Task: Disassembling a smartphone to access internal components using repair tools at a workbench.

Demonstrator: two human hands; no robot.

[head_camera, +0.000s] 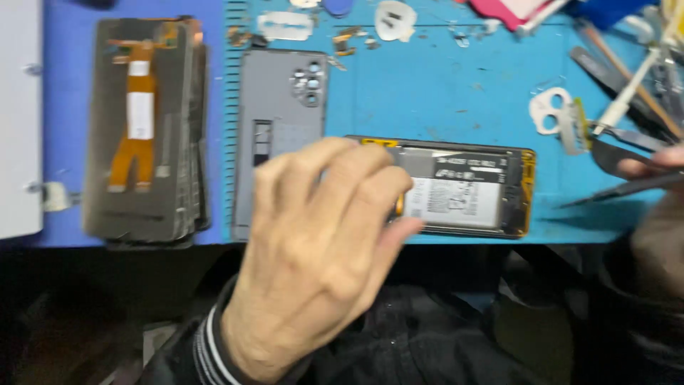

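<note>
An opened phone [491, 189] lies flat on the blue mat [442, 93], its back off and its white-labelled battery [459, 199] showing. My left hand [320, 249] grips the phone's left end, thumb on the near edge and fingers over the top. My right hand [659, 214] is at the right edge of the view and holds dark tweezers [613, 191] whose tips point left, a short way from the phone's right end. The picture is blurred by motion.
A grey phone back cover [281, 114] with camera holes lies left of the phone. Further left is a stack of dark screen panels [146, 135] with an orange flex cable. Small screws, white plastic picks [548, 110] and more tools [634, 78] lie at the back and right.
</note>
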